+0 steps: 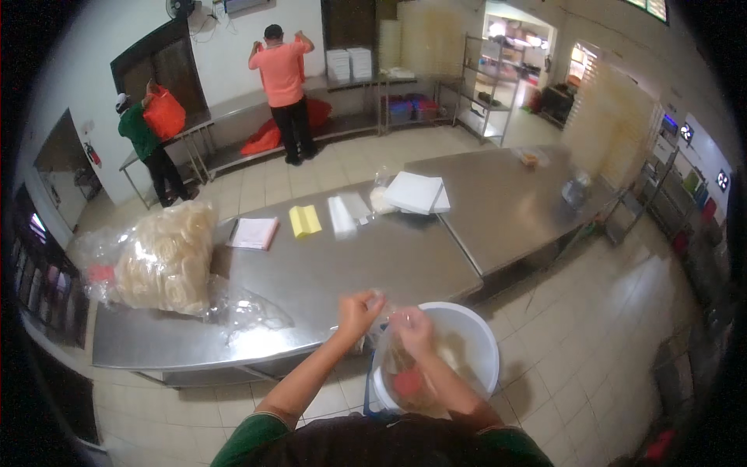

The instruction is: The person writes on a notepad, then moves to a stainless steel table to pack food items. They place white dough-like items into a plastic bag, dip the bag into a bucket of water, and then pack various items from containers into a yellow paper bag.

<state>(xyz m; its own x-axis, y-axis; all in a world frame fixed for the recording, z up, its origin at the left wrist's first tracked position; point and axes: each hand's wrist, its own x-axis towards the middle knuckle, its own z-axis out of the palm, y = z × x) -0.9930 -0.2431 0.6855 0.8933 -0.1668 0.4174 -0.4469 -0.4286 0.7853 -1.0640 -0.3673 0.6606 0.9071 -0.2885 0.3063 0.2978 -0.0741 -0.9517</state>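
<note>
My left hand [357,315] pinches the top of a clear plastic bag [392,353] at the table's front edge. On the same bag, close by, my right hand [415,334] has its fingers closed; it is a little blurred. The bag hangs down over a large white round tub [493,350] and bears a red patch [407,382]. Pale contents show inside the tub, but my right forearm and the bag hide part of them. To the left, a big clear bag of pale round food pieces [166,262] lies on the stainless steel table [350,268].
A notepad [254,232], yellow folded paper [305,221], white plastic sleeves [341,216] and white boxes [415,191] line the table's far side. A second steel table [502,204] adjoins it. Beyond, one person [283,76] faces the wall and another [143,134] holds an orange-red bag [165,111].
</note>
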